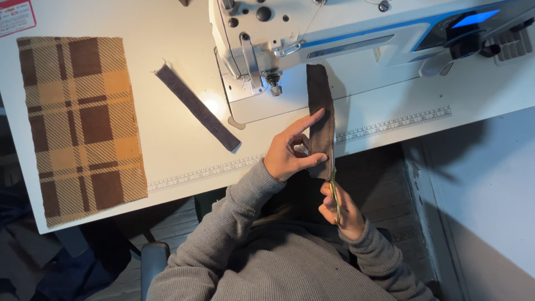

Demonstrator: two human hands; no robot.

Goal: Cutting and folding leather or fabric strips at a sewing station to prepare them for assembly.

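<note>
Brown fabric strip [320,120] between both hands

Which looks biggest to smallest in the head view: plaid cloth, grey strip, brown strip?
1. plaid cloth, by far the largest.
2 and 3. brown strip and grey strip look alike; the brown is wider, partly hidden by the left hand, so unranked.

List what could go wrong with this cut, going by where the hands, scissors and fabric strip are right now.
1. The left hand pinches the brown strip right beside the scissors in the right hand; its fingers might get nicked.
2. The strip's lower end hangs past the table edge, so it may sag and the cut wander.
3. Its top lies near the sewing machine and could snag.
</note>
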